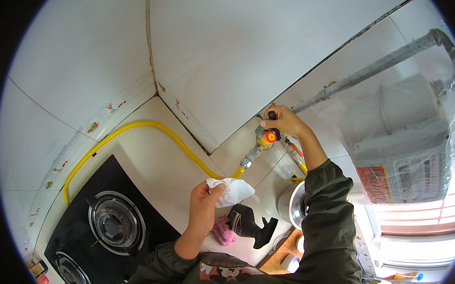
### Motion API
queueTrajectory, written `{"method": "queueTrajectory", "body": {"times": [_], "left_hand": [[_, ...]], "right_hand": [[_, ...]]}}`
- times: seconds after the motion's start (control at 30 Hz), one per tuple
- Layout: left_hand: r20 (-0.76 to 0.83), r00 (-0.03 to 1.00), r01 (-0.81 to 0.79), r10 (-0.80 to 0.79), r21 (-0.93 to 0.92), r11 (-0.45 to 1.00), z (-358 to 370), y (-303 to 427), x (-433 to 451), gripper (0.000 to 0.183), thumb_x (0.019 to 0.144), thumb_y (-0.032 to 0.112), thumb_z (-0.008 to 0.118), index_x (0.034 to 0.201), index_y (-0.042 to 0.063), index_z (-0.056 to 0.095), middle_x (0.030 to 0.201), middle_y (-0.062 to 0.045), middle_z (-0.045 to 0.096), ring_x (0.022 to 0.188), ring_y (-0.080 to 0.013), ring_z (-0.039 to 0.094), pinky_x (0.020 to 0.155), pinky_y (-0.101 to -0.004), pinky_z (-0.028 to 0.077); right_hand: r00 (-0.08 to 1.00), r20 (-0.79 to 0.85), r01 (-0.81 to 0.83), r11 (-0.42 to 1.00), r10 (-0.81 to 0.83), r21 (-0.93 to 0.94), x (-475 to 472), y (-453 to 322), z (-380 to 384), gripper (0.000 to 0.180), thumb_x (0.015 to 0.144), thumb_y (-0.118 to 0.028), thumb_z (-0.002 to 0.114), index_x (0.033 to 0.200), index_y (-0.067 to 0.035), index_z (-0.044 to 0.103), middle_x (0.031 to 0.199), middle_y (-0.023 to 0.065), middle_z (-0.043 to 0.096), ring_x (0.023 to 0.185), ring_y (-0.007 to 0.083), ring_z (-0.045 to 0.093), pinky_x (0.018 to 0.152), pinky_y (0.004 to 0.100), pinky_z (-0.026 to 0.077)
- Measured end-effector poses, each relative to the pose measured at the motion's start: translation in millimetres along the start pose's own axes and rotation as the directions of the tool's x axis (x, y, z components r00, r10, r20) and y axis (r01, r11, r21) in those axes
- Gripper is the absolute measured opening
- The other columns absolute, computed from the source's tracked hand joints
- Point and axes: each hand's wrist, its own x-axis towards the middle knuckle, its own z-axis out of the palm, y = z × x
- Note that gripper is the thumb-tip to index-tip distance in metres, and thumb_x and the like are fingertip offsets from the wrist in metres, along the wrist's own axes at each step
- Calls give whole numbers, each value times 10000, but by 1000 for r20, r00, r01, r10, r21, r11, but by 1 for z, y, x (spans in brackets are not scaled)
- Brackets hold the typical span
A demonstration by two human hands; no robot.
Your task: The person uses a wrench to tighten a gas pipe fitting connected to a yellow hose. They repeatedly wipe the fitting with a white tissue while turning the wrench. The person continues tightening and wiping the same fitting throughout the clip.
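Observation:
My left hand (202, 208) pinches a crumpled white tissue (234, 192) over the tiled counter. My right hand (287, 122) reaches farther out, its fingers around the black handle (272, 116) of a gas valve near the wall. Just below those fingers is a round fitting with a red and yellow knob (269, 137). A metal connector (246, 162) joins this fitting to a yellow gas hose (185, 148), partly hidden behind the tissue. Nearer my body, a black spray bottle (248, 222) lies beside a pink cloth (223, 232).
A black two-burner gas hob (154, 216) sits at the left. To the right stands a round metal pot (290, 204) by my right forearm. Above it on the right are a plastic-wrapped meter box (399, 143) and a grey pipe (379, 62). A wooden board (283, 252) lies close to me.

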Motion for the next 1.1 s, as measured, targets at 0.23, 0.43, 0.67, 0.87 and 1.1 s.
{"method": "queueTrajectory", "body": {"times": [0.23,0.43,0.67,0.87,1.1], "left_hand": [[-2,1000,7,-7,10,1000,-1,-1,0,163,813,22,562,963,-39,554,919,-94,606,837,-143,581,776,-259,452],[2,1000,13,-13,10,1000,0,-1,0,164,812,24,565,963,-39,559,917,-94,608,838,-144,582,778,-262,453],[-2,1000,14,-14,15,1000,-3,-5,0,172,811,22,564,971,-40,559,922,-95,609,835,-148,584,779,-264,455],[-39,999,4,-2,45,999,-11,-5,2,188,810,20,556,986,-45,551,927,-99,608,836,-151,586,787,-267,454],[-13,1000,16,-16,35,999,-8,-7,1,193,812,17,548,994,-47,545,928,-99,605,841,-150,584,787,-265,454]], "right_hand": [[1000,4,-16,999,16,-43,1,-1,0,177,721,-116,709,747,-10,569,666,-34,465,618,68,445,553,216,381],[999,28,-36,998,37,-48,4,2,1,191,719,-115,712,773,-9,564,662,-41,462,613,65,446,553,217,388],[996,38,80,987,-76,-141,4,3,9,211,705,-129,709,688,-11,535,605,-20,463,571,71,436,511,242,376],[999,2,33,999,-32,-35,3,-1,-4,234,692,-153,706,704,10,538,592,-4,476,561,80,444,507,263,379],[999,23,-30,986,34,-162,6,-3,-4,181,724,-121,707,739,-10,564,637,-28,489,594,70,452,539,224,378]]}}
